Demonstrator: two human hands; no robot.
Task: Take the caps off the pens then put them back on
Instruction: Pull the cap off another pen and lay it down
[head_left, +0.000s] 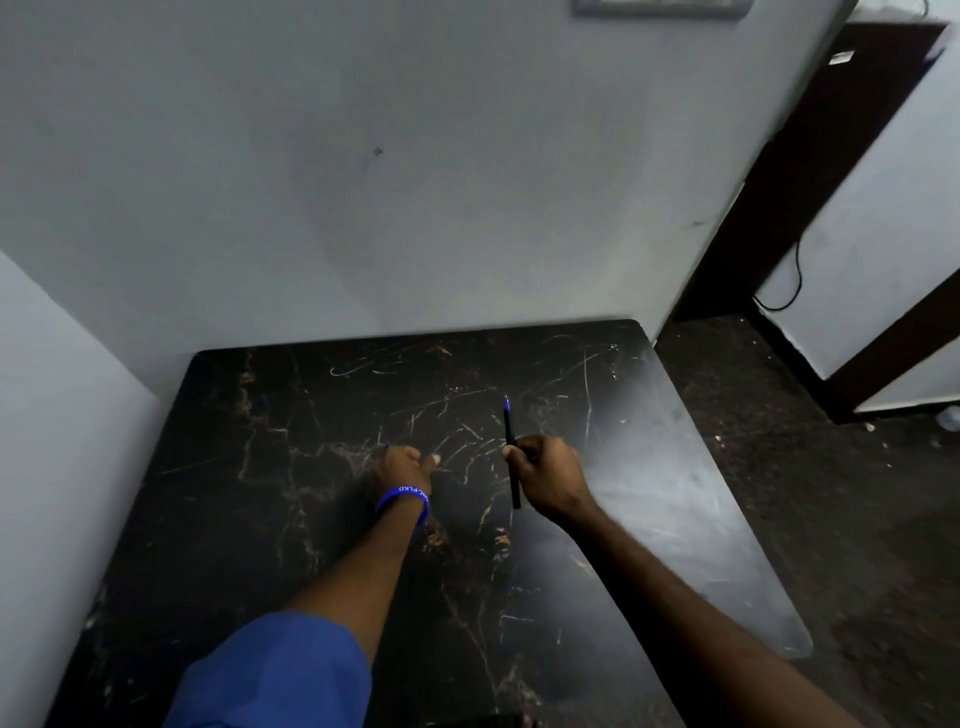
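My right hand (545, 475) grips a thin black pen (510, 431) around its middle, above the dark marble table (311, 415). The pen points away from me and shows a bare blue tip at its far end, with no cap on it. My left hand (405, 465) is closed into a fist a short way to the left, a blue wristband on its wrist. Whatever the fist holds is hidden by the fingers; I see no cap anywhere on the table.
White walls close off the table at the back and on the left. The table's right edge (727, 493) drops to a dark speckled floor. A dark door frame (810, 171) and a hanging black cable (795, 280) stand at the far right.
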